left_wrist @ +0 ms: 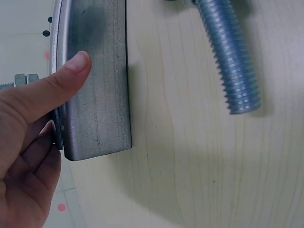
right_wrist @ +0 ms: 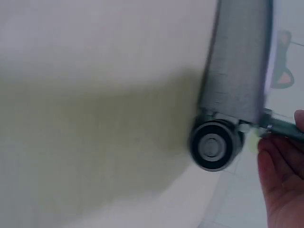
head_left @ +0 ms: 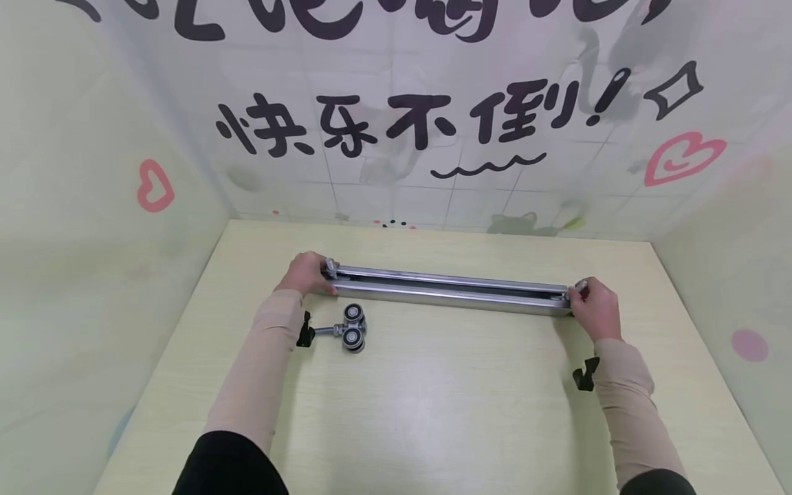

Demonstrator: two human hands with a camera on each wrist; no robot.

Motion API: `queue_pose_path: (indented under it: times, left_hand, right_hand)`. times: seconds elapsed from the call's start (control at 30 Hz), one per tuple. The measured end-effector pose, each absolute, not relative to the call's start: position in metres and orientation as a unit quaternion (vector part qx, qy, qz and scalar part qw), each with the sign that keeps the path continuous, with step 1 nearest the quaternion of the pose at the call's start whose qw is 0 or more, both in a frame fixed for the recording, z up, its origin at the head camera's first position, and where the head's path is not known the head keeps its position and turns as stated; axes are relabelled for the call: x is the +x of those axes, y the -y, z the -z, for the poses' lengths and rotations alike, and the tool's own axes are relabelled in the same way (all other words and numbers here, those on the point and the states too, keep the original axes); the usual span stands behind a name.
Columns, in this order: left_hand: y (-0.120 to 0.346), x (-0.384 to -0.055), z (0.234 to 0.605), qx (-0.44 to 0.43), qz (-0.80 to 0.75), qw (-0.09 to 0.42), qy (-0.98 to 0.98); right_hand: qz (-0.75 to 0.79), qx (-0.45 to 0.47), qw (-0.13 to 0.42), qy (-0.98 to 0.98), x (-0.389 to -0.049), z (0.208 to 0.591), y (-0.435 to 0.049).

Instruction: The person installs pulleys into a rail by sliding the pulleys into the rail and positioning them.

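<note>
A long silver metal rail [head_left: 452, 298] lies across the table with its slot facing up. My left hand [head_left: 306, 273] grips its left end, the thumb [left_wrist: 71, 71] pressed along the side wall. A threaded bolt with nuts [left_wrist: 26, 80] sticks up from the slot beside that thumb. At the other end, my right hand [head_left: 599, 309] pinches the bolt [right_wrist: 285, 129] of a roller trolley. One black-rimmed wheel [right_wrist: 211, 147] of this trolley shows just outside the rail's end. Another roller trolley [head_left: 353, 337] lies on the table near my left wrist, its threaded stem [left_wrist: 232, 61] pointing left.
The pale wood-grain table [head_left: 433, 412] is bounded by a printed cloth backdrop [head_left: 396, 199] behind and cloth walls at both sides. A black clip-like wrist mount [head_left: 306, 331] hangs from my left cuff, and a similar mount [head_left: 585, 375] from the right.
</note>
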State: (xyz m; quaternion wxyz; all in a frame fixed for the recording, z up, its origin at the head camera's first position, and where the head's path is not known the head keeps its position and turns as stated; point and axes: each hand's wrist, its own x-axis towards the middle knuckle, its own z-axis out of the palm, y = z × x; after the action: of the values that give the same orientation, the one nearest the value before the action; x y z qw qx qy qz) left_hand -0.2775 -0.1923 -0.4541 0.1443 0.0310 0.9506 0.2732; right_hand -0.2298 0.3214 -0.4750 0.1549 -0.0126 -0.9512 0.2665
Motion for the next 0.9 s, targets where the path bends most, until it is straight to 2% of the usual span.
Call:
queue_pose_path:
  times: [0.2,0.9]
  left_hand:
    - [0.192,-0.279,0.456,0.036,-0.269,0.138,-0.952]
    - [0.193,-0.278,0.455,0.035,-0.276,0.144,-0.950]
  right_hand:
    - [-0.260,-0.001,0.127,0.957,-0.232,0.469,-0.323]
    - [-0.268,0.060,0.098,0.957,-0.239,0.464,-0.313]
